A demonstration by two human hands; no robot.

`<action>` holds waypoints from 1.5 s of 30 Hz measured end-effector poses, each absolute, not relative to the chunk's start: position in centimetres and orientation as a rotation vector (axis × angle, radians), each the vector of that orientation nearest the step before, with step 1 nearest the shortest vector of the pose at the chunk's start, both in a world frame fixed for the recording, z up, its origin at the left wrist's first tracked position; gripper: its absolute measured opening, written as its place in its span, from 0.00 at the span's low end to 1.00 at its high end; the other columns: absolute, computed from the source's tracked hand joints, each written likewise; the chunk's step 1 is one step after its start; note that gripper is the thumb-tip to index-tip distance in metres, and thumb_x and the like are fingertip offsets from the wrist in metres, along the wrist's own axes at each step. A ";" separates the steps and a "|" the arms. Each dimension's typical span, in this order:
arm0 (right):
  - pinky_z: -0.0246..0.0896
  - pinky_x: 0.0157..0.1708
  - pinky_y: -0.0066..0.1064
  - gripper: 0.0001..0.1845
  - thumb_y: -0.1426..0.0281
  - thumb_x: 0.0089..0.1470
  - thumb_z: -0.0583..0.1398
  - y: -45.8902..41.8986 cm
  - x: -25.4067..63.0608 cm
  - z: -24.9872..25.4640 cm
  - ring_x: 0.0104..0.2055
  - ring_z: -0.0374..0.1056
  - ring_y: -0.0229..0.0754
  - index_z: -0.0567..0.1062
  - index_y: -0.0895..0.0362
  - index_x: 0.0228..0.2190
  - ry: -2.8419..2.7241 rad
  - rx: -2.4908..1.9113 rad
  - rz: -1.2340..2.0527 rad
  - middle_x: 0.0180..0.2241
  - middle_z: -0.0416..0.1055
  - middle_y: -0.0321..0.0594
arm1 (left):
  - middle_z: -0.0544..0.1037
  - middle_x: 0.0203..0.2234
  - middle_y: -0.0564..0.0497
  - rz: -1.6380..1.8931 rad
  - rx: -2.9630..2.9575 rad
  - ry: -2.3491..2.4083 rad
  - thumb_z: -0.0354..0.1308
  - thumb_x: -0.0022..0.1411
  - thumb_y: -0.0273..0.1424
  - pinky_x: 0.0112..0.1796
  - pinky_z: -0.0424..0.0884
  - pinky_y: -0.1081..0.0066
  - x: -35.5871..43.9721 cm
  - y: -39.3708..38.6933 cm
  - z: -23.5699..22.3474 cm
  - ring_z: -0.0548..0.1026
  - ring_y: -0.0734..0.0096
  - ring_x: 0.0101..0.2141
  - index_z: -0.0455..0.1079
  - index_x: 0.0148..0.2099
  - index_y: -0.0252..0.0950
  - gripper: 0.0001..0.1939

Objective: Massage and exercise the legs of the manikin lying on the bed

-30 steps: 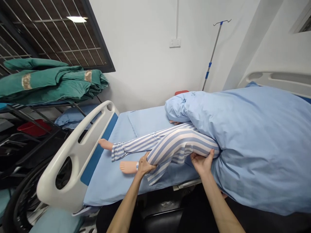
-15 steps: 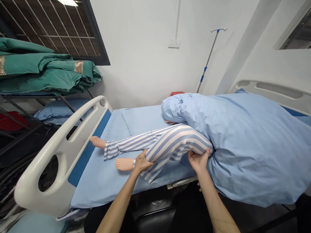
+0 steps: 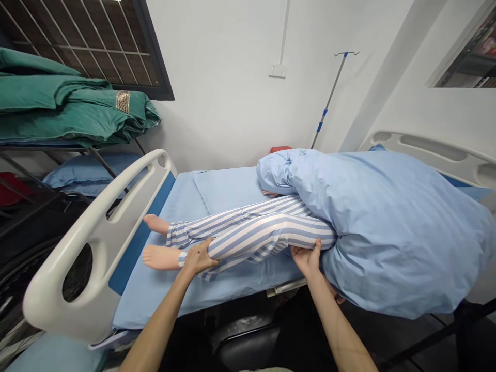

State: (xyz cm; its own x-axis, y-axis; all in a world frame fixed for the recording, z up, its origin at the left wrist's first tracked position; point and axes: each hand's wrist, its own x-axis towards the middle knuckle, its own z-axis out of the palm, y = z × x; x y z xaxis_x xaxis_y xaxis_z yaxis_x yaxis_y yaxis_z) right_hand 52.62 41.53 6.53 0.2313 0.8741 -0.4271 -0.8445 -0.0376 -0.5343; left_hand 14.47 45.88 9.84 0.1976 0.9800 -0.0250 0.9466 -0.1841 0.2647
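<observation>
A manikin's near leg [image 3: 248, 240], in blue-and-white striped trousers, lies almost straight along the bed, its bare foot [image 3: 160, 257] towards the footboard. My left hand [image 3: 199, 258] is wrapped round the lower leg above the ankle. Cupped beneath the thigh near the knee, my right hand [image 3: 307, 260] has its thumb up along the side; its fingers are partly hidden under the leg. The far leg [image 3: 220, 221] rests stretched out behind. A bunched light-blue quilt [image 3: 387, 222] covers the upper body, and a few of the manikin's fingers [image 3: 270, 194] poke out at its edge.
The white footboard [image 3: 98, 222] rises at the left of the bed sheet [image 3: 228, 183]. An IV pole [image 3: 329, 101] stands by the wall. Green folded cloth [image 3: 77, 111] lies on a rack at far left. Fingers [image 3: 338, 296] show beneath the quilt, by my right forearm.
The near leg has gone from bent at the knee to nearly straight, its foot sliding left towards the footboard. My left hand moved left with it; my right hand shifted slightly left.
</observation>
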 end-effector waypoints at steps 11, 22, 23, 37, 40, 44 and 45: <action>0.72 0.38 0.38 0.18 0.56 0.47 0.63 40.6 50.2 -0.8 0.35 0.72 0.42 0.70 0.51 0.37 -0.030 -0.860 1.503 0.33 0.76 0.34 | 0.75 0.49 0.42 -0.183 2.507 1.845 0.56 0.48 0.34 0.47 0.66 0.59 7.7 45.6 8.1 0.72 0.50 0.48 0.66 0.53 0.37 0.27; 0.73 0.38 0.40 0.30 0.50 0.41 0.66 38.8 50.7 -2.2 0.40 0.75 0.48 0.71 0.54 0.42 -0.277 -1.291 1.408 0.37 0.76 0.40 | 0.76 0.47 0.43 -0.272 2.364 1.823 0.57 0.46 0.36 0.46 0.66 0.59 7.1 45.5 2.7 0.73 0.50 0.47 0.67 0.53 0.36 0.29; 0.73 0.36 0.38 0.29 0.50 0.41 0.66 38.2 51.0 -2.1 0.39 0.75 0.48 0.72 0.55 0.41 -0.303 -1.369 1.392 0.36 0.76 0.41 | 0.76 0.48 0.43 -0.284 2.342 1.807 0.58 0.46 0.37 0.45 0.66 0.59 7.0 45.8 2.8 0.73 0.50 0.47 0.66 0.54 0.36 0.31; 0.60 0.50 0.42 0.14 0.65 0.59 0.53 40.9 38.8 2.5 0.48 0.67 0.48 0.75 0.58 0.38 -1.953 -1.442 0.114 0.42 0.74 0.49 | 0.77 0.47 0.44 -0.371 2.253 1.690 0.62 0.43 0.43 0.44 0.68 0.61 6.8 47.8 4.0 0.74 0.50 0.47 0.66 0.54 0.40 0.34; 0.57 0.51 0.41 0.14 0.66 0.60 0.52 44.1 36.0 1.9 0.48 0.66 0.48 0.75 0.58 0.41 -2.045 -1.472 0.019 0.43 0.73 0.48 | 0.77 0.46 0.44 -0.337 2.285 1.673 0.62 0.42 0.43 0.42 0.68 0.61 6.5 48.1 3.9 0.75 0.49 0.46 0.67 0.54 0.40 0.35; 0.52 0.53 0.42 0.15 0.67 0.59 0.52 45.5 34.7 0.3 0.47 0.66 0.48 0.74 0.57 0.43 -2.014 -1.641 0.016 0.42 0.74 0.48 | 0.78 0.43 0.43 -0.270 2.307 1.660 0.62 0.42 0.43 0.41 0.68 0.61 6.2 48.3 3.5 0.75 0.49 0.44 0.68 0.52 0.39 0.32; 0.51 0.54 0.42 0.15 0.67 0.59 0.52 45.6 34.6 0.0 0.47 0.65 0.49 0.74 0.57 0.43 -2.012 -1.674 0.029 0.43 0.74 0.48 | 0.78 0.43 0.42 -0.249 2.310 1.663 0.62 0.42 0.43 0.41 0.68 0.61 6.2 48.3 3.4 0.75 0.49 0.43 0.68 0.51 0.39 0.31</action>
